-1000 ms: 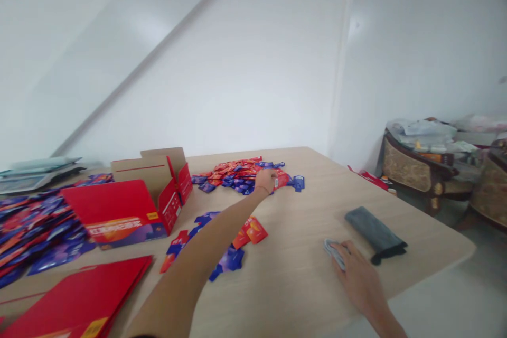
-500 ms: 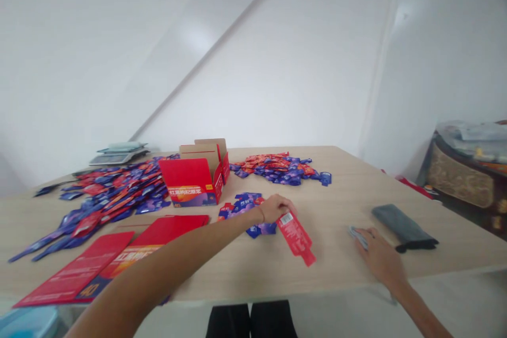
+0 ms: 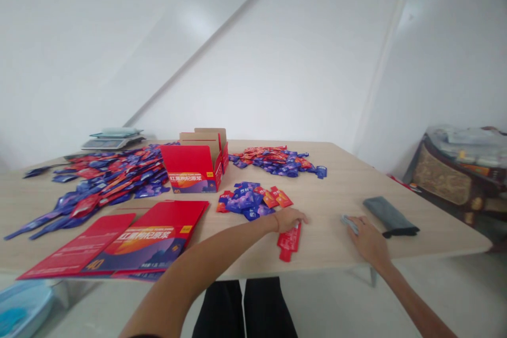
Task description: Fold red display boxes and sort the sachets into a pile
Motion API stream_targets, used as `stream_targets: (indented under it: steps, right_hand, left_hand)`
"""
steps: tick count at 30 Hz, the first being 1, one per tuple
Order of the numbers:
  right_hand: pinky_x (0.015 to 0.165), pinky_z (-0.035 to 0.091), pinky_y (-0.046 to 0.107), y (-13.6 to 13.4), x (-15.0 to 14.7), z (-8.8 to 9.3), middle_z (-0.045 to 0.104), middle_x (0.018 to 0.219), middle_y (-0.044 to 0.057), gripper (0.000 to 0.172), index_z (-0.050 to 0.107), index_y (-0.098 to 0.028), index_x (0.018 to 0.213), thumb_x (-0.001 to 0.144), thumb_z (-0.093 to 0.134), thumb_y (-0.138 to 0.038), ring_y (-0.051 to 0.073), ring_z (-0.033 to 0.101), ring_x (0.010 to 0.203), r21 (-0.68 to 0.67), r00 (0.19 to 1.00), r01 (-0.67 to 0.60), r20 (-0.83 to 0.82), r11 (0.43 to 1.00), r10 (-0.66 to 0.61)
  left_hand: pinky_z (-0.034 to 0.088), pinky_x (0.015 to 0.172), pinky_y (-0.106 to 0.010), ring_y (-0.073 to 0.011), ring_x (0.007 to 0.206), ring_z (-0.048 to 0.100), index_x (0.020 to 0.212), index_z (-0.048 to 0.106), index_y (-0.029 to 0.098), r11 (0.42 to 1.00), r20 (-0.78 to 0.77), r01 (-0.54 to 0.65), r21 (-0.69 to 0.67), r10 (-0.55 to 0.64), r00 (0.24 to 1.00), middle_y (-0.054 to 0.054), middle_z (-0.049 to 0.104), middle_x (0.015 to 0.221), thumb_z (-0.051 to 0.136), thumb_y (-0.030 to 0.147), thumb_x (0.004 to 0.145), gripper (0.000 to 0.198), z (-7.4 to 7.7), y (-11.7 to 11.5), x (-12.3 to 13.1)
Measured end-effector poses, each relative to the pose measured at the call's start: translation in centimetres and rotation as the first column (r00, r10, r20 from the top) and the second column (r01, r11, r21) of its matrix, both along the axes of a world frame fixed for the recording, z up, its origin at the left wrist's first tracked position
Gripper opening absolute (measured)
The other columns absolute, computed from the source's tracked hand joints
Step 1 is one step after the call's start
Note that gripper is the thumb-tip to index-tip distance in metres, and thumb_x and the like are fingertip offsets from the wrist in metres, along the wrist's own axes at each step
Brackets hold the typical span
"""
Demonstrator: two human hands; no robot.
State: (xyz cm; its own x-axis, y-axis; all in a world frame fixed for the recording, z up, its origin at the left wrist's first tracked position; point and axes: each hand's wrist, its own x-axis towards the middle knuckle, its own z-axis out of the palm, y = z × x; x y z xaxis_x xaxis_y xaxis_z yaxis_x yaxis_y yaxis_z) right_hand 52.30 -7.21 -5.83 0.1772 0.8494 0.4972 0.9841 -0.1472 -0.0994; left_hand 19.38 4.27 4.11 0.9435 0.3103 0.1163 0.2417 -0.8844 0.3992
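My left hand (image 3: 288, 218) is low over the wooden table, its fingers closed at the upper end of a red pouch (image 3: 289, 244) whose narrow spout end points toward me. Just beyond it lies a small pile of purple and red pouches (image 3: 243, 200). On the right, my right hand (image 3: 366, 237) grips a small folded light-grey cloth (image 3: 350, 224) against the tabletop. A dark grey folded cloth (image 3: 390, 215) lies beside that hand.
Open red boxes (image 3: 190, 169) stand behind the small pile. Flat red cartons (image 3: 146, 237) lie at front left. Larger pouch heaps (image 3: 119, 177) spread at left and behind (image 3: 277, 158). A scale (image 3: 113, 141) sits far left; a blue basin (image 3: 27, 306) is below the table edge.
My left hand has brought the red pouch down to the table, and the pouch has turned. Two red pouches now show at the small pile's right side. My right hand keeps the light-grey cloth.
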Motion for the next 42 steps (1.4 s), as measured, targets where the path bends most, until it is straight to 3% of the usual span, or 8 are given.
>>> stream_targets:
  steps: [5,8,13,17,21,25,30,42]
  right_hand:
    - [0.081,0.052,0.033,0.0,-0.2,0.2,0.065,0.121,0.011,0.040,0.065,-0.020,0.127,0.103,0.039,-0.038,0.022,0.067,0.095,-0.024,1.000,0.009,0.018,1.000,-0.008]
    - [0.078,0.051,0.032,-0.2,-0.6,0.6,0.065,0.120,0.010,0.040,0.065,-0.021,0.127,0.103,0.039,-0.038,0.021,0.066,0.092,-0.034,0.999,0.035,0.021,0.999,-0.034]
    - [0.074,0.048,0.030,-0.6,-1.2,1.5,0.065,0.117,0.010,0.039,0.065,-0.023,0.130,0.103,0.041,-0.037,0.020,0.065,0.090,-0.045,0.999,0.043,0.017,0.998,-0.042]
    - [0.073,0.047,0.030,-0.6,-1.2,1.7,0.065,0.117,0.010,0.037,0.065,-0.023,0.130,0.101,0.045,-0.035,0.020,0.064,0.089,-0.051,0.999,0.048,0.008,0.998,-0.048]
    - [0.076,0.047,0.030,-0.6,-1.4,1.9,0.064,0.118,0.009,0.037,0.065,-0.022,0.129,0.101,0.045,-0.035,0.019,0.063,0.090,-0.064,0.998,0.061,0.009,0.996,-0.061]
    - [0.075,0.046,0.029,-0.8,-1.8,2.3,0.064,0.116,0.009,0.037,0.065,-0.022,0.129,0.101,0.045,-0.034,0.018,0.063,0.089,-0.071,0.997,0.076,0.004,0.995,-0.076]
    - [0.076,0.047,0.029,-1.0,-1.7,2.3,0.065,0.118,0.010,0.038,0.065,-0.022,0.130,0.101,0.045,-0.035,0.019,0.063,0.091,-0.062,0.998,0.062,0.012,0.996,-0.061]
    - [0.079,0.048,0.030,-1.0,-1.6,2.4,0.065,0.118,0.010,0.038,0.065,-0.021,0.129,0.101,0.044,-0.035,0.019,0.064,0.092,-0.054,0.999,0.050,0.008,0.997,-0.049]
  left_hand:
    - [0.047,0.111,-0.036,-0.0234,0.124,0.063,0.126,0.069,0.011,0.996,0.076,0.018,0.089,-0.025,0.997,-0.014,0.069,0.130,0.052,-0.005,0.088,0.044,0.6,-2.1,-2.6]
    - [0.050,0.108,-0.035,-0.0228,0.122,0.064,0.126,0.068,0.014,0.990,0.123,-0.018,0.140,0.000,0.992,-0.012,0.068,0.132,0.049,0.003,0.096,0.037,0.6,-5.0,-5.9]
    - [0.057,0.094,-0.031,-0.0188,0.103,0.069,0.113,0.069,0.018,0.919,0.227,-0.114,0.377,0.027,0.974,-0.008,0.074,0.114,0.052,0.021,0.104,0.020,-1.2,-11.0,-10.2]
    - [0.055,0.101,-0.034,-0.0194,0.114,0.067,0.116,0.067,0.015,0.825,0.235,-0.101,0.557,-0.040,0.971,-0.011,0.073,0.115,0.049,0.020,0.107,0.021,-3.0,-13.5,-11.2]
    - [0.055,0.104,-0.039,-0.0243,0.119,0.066,0.128,0.063,0.010,0.721,0.209,-0.127,0.681,-0.024,0.978,-0.015,0.071,0.126,0.052,0.013,0.104,0.027,-4.7,-13.8,-11.7]
    - [0.055,0.106,-0.037,-0.0236,0.120,0.065,0.136,0.058,0.011,0.763,0.235,-0.167,0.625,0.020,0.972,-0.013,0.070,0.128,0.050,0.012,0.104,0.033,-5.8,-13.3,-12.1]
    - [0.056,0.102,-0.036,-0.0213,0.111,0.065,0.140,0.055,0.015,0.828,0.222,-0.204,0.522,0.099,0.970,-0.010,0.070,0.120,0.052,0.020,0.106,0.035,-5.6,-13.3,-11.9]
    - [0.053,0.109,-0.040,-0.0241,0.126,0.059,0.135,0.060,0.015,0.794,0.254,-0.216,0.568,0.080,0.964,-0.012,0.066,0.128,0.054,0.016,0.104,0.031,-5.8,-13.6,-11.8]
